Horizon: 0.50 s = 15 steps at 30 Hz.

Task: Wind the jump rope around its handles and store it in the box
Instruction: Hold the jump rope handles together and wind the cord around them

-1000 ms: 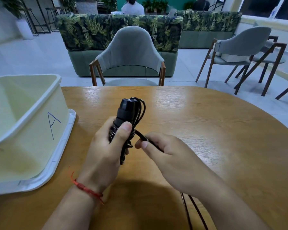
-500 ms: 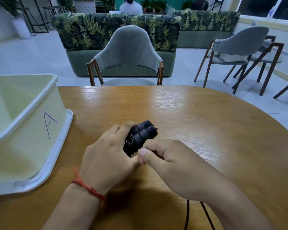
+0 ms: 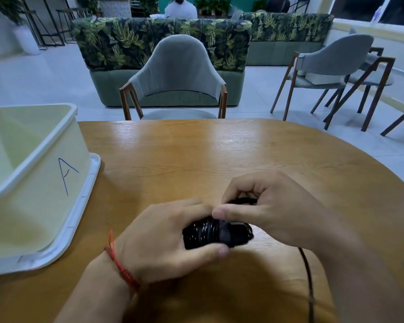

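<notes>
Wooden table (image 3: 196, 148): left hand (image 3: 163, 243) clamped on rope-wound handles (image 3: 215, 234); right hand (image 3: 273, 206) pinches rope (image 3: 309, 283) just beyond; box (image 3: 44, 159) left of the grip.

Glossy black jump rope (image 3: 210, 231), coils catching white glints, against a honey-brown wood-grain bench (image 3: 196, 155). A red string bracelet (image 3: 119, 264) rings the left wrist. The box (image 3: 33, 173) is pale cream with a white rim and a blue "A". Grey chair (image 3: 175, 71), brown frame; behind it, a sofa (image 3: 163, 40) in dark green-and-yellow leaf print.
</notes>
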Motion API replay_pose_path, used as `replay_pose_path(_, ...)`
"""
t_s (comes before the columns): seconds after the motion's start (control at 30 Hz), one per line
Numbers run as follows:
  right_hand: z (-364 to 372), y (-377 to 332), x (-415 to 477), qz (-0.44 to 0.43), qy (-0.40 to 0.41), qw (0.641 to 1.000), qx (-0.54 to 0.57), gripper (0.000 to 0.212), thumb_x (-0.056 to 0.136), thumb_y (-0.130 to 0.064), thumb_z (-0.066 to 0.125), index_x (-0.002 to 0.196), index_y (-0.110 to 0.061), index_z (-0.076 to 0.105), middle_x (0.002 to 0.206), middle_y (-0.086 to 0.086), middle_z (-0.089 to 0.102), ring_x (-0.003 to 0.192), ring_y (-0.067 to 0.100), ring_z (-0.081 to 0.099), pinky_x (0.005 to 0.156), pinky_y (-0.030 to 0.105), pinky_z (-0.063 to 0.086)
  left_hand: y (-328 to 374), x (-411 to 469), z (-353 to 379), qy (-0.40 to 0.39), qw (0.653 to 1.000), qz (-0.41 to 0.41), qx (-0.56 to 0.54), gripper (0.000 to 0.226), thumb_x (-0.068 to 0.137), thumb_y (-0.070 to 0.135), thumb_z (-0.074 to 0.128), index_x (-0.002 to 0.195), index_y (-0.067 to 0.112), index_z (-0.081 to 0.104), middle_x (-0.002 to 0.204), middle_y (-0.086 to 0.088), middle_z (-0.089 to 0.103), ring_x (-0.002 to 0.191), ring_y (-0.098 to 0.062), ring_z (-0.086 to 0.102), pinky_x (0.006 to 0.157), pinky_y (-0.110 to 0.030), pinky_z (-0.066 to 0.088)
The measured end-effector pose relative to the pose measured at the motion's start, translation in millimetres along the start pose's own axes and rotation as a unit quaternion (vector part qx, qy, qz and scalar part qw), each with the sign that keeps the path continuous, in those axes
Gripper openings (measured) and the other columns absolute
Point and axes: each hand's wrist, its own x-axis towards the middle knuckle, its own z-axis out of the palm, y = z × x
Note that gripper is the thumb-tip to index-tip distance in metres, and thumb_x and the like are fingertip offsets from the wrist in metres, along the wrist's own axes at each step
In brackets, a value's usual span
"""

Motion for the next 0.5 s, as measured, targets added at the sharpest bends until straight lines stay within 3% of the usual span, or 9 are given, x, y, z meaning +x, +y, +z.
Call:
replay_pose_path(0.13,1,16,6,0.076,-0.073,0.983,0.153,0.031,0.084,-0.043,0.088,0.080,-0.017,0.072,0.069,0.007,0.068,0.058,0.016,0.060,0.053,0.026,0.045,2,-1,7,0.017,0.990,0.070,-0.123,0.047,0.093,0.053,0.073,0.125,0.019,0.071,0.099,0.001,0.074,0.089,-0.020,0.073,0.074,-0.047,0.056)
replay_pose_path(0.2,1,19,8,0.108,-0.103,0.970,0.190,0.043,0.083,-0.050,0.088,0.083,-0.012,0.069,0.076,0.010,0.068,0.060,0.019,0.059,0.054,0.027,0.043,3,-2,10,0.053,0.976,0.078,-0.197,0.054,0.090,0.050,0.075,0.128,0.014,0.066,0.098,-0.003,0.074,0.085,-0.025,0.073,0.070,-0.048,0.056)
replay_pose_path(0.27,4,19,9,0.114,-0.096,0.965,0.218,0.049,0.087,-0.055,0.084,0.084,-0.009,0.067,0.080,0.014,0.064,0.063,0.025,0.055,0.055,0.031,0.038,6,-3,13,0.088,0.949,0.068,-0.293,0.068,0.088,0.062,0.075,0.133,0.013,0.058,0.104,-0.009,0.074,0.084,-0.035,0.073,0.068,-0.054,0.057)
replay_pose_path(0.33,12,15,11,0.095,-0.063,0.967,0.227,0.037,0.098,-0.033,0.077,0.085,0.000,0.068,0.076,0.016,0.057,0.058,0.023,0.045,0.049,0.031,0.030,7,-1,14,0.126,0.920,0.054,-0.368,0.071,0.091,0.070,0.068,0.137,0.016,0.058,0.111,-0.015,0.074,0.085,-0.046,0.070,0.068,-0.061,0.057)
replay_pose_path(0.37,15,11,11,0.083,-0.039,0.972,0.217,0.020,0.095,-0.016,0.073,0.077,-0.007,0.071,0.068,0.010,0.055,0.054,0.015,0.043,0.046,0.029,0.028,7,1,14,0.142,0.912,0.047,-0.383,0.071,0.093,0.070,0.065,0.138,0.016,0.061,0.115,-0.016,0.074,0.089,-0.048,0.070,0.070,-0.061,0.058)
replay_pose_path(0.43,23,3,13,0.074,0.005,0.976,0.203,0.037,0.086,-0.007,0.063,0.055,-0.027,0.068,0.051,-0.008,0.049,0.045,0.007,0.036,0.044,0.024,0.027,7,4,14,0.164,0.906,0.037,-0.389,0.074,0.097,0.069,0.058,0.137,0.007,0.065,0.116,-0.013,0.076,0.097,-0.041,0.072,0.079,-0.048,0.061)
replay_pose_path(0.5,27,-2,14,0.103,0.030,0.965,0.238,0.046,0.101,-0.022,0.071,0.057,-0.032,0.067,0.051,-0.010,0.046,0.045,0.009,0.032,0.046,0.027,0.025,6,6,14,0.199,0.890,0.017,-0.409,0.074,0.096,0.071,0.057,0.126,0.005,0.071,0.103,-0.014,0.077,0.088,-0.026,0.071,0.075,-0.033,0.057)
